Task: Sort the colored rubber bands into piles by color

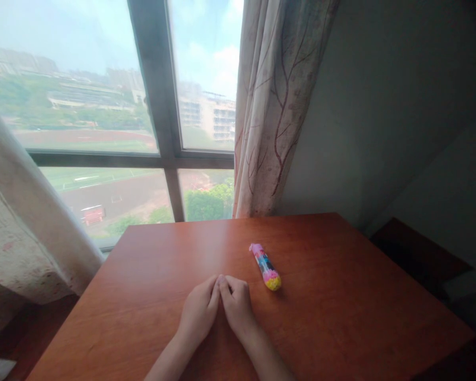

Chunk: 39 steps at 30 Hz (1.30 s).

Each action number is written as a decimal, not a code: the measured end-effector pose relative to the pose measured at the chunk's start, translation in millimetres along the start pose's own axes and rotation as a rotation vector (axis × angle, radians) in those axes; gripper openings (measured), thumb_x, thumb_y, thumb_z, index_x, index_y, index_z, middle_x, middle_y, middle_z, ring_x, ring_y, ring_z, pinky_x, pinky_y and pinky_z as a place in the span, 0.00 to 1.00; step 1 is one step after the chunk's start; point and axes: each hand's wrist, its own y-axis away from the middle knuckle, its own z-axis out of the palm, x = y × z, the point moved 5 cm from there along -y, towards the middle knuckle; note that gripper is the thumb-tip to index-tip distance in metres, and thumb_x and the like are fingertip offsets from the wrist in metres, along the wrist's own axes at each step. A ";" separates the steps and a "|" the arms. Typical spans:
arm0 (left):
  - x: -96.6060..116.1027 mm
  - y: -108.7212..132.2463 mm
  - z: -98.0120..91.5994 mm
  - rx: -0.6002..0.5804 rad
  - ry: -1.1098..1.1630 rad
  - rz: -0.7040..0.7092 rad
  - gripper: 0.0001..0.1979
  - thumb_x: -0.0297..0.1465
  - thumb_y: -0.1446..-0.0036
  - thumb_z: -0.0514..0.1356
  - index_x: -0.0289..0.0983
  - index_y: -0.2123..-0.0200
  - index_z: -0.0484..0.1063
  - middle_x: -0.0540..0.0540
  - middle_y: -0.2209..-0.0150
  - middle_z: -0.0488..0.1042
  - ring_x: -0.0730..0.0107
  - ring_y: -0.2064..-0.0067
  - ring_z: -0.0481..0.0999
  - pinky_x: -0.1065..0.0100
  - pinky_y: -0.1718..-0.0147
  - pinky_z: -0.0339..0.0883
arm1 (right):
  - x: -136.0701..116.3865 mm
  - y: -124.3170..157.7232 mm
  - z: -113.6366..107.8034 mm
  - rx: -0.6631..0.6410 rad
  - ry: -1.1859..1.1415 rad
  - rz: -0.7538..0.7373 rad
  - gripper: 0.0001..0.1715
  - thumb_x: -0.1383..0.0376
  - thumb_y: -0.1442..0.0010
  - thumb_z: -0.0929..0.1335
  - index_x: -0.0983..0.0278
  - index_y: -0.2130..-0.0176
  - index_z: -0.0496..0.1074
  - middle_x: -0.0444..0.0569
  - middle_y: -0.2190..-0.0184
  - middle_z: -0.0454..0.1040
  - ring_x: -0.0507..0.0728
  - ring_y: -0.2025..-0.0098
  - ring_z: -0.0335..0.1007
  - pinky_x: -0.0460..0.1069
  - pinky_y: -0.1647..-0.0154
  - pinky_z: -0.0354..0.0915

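Note:
My left hand and my right hand rest together on the wooden table, thumbs side by side and touching at the tips. The fingers of both are curled in and closed, mostly hidden beneath the hands; nothing shows between them. Just beyond my right hand, apart from it, lies a slim, colourful tube-shaped packet. Its far end is pink and pinched, the middle has blue, red and dark patches, and the rounded near end is pink and yellow. What is inside cannot be made out.
The reddish-brown table reaches to a large window. Patterned curtains hang at the left and at the right. A grey wall stands beyond the right side, with a dark brown flat surface lower down.

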 end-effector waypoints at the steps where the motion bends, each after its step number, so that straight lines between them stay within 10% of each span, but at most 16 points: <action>1: 0.1 -0.2 -0.1 0.000 0.000 0.000 0.18 0.38 0.34 0.45 0.40 0.70 0.70 0.45 0.69 0.79 0.63 0.67 0.76 0.69 0.66 0.64 | -0.5 0.0 -0.2 0.001 0.000 -0.001 0.28 0.55 0.32 0.58 0.63 0.80 0.62 0.40 0.82 0.61 0.50 0.78 0.55 0.45 0.76 0.49; 39: -2.3 -1.4 0.9 -0.002 -0.006 0.003 0.19 0.37 0.34 0.45 0.39 0.69 0.71 0.44 0.68 0.79 0.62 0.67 0.76 0.68 0.66 0.65 | -1.9 -0.9 -1.1 -0.007 -0.008 -0.006 0.27 0.57 0.31 0.58 0.63 0.79 0.62 0.41 0.81 0.63 0.50 0.77 0.56 0.46 0.75 0.50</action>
